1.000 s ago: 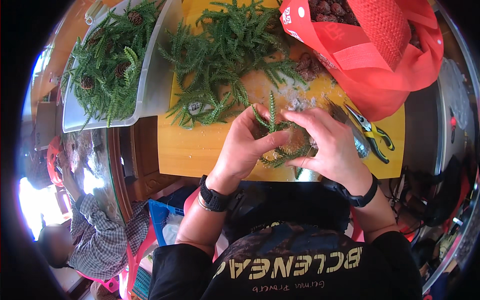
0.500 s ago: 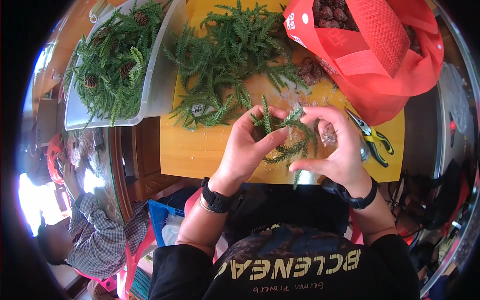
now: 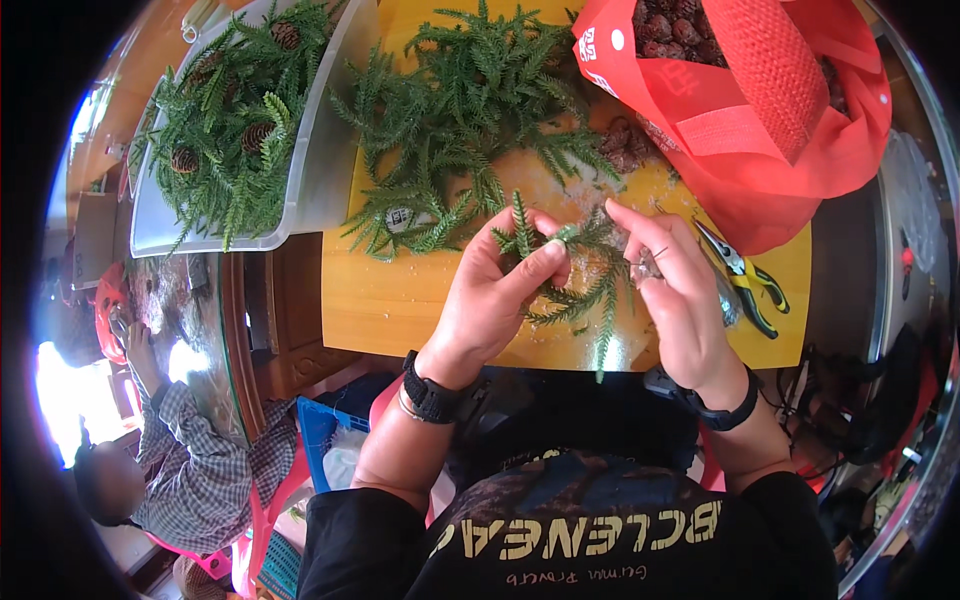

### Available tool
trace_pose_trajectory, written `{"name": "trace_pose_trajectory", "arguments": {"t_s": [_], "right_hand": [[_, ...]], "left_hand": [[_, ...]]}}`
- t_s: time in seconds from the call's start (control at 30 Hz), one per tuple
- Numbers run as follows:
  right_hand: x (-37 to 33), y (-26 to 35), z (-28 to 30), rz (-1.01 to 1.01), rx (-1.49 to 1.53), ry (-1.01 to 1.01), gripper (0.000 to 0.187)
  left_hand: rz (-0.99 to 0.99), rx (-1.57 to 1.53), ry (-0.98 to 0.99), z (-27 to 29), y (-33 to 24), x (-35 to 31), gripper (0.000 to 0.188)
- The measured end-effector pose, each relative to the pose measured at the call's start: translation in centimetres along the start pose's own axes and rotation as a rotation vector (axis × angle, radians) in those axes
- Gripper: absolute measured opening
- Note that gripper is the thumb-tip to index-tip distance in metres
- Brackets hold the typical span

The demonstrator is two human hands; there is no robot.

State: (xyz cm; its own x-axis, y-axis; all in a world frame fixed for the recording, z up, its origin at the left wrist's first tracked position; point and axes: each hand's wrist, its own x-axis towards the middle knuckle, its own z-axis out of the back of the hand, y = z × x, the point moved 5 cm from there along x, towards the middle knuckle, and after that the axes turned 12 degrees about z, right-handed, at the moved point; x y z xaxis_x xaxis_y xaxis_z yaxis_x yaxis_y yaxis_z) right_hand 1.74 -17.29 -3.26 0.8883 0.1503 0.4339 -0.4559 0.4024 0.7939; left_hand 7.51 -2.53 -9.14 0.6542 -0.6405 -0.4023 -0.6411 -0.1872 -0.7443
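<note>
My left hand (image 3: 487,283) pinches a green artificial pine sprig (image 3: 612,300) at its stem, thumb on top, above the near part of the yellow table. Its needled branches spread up and to the right. Just right of the sprig is my right hand (image 3: 684,290), index finger stretched toward the branches and the other fingers curled in toward the thumb. A thin dark line, like a wire, shows at these fingers, beside a small brownish, shiny thing (image 3: 645,266). What the fingers hold is too small to make out. Pliers (image 3: 745,275) with yellow-and-black handles lie right of this hand.
A heap of green sprigs (image 3: 470,95) covers the table's far middle. At far left stands a clear plastic bin (image 3: 305,150) of sprigs and pine cones. A red bag (image 3: 790,170) of brown cones stands far right, with more cones (image 3: 625,145) beside it. A person (image 3: 200,465) sits at left.
My right hand's thumb and fingers have drawn closer together, and its wrist has turned. My left hand keeps the sprig, which has shifted slightly, with one branch swinging lower.
</note>
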Motion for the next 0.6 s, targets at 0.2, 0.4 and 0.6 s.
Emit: {"name": "trace_pose_trajectory", "arguments": {"t_s": [0.2,0.4,0.6], "right_hand": [[0.1,0.9,-0.8,0.005,-0.221,0.038,0.044],[0.4,0.6,-0.7,0.076,-0.304,0.002,0.03],[-0.2,0.0,-1.1,0.051,-0.246,-0.086,0.046]], "left_hand": [[-0.01,-0.172,-0.003,-0.2,-0.3,0.0,0.017],[-0.098,-0.007,0.004,0.2,-0.5,0.0,0.017],[-0.2,0.095,-0.017,0.2,-0.7,0.0,0.015]]}}
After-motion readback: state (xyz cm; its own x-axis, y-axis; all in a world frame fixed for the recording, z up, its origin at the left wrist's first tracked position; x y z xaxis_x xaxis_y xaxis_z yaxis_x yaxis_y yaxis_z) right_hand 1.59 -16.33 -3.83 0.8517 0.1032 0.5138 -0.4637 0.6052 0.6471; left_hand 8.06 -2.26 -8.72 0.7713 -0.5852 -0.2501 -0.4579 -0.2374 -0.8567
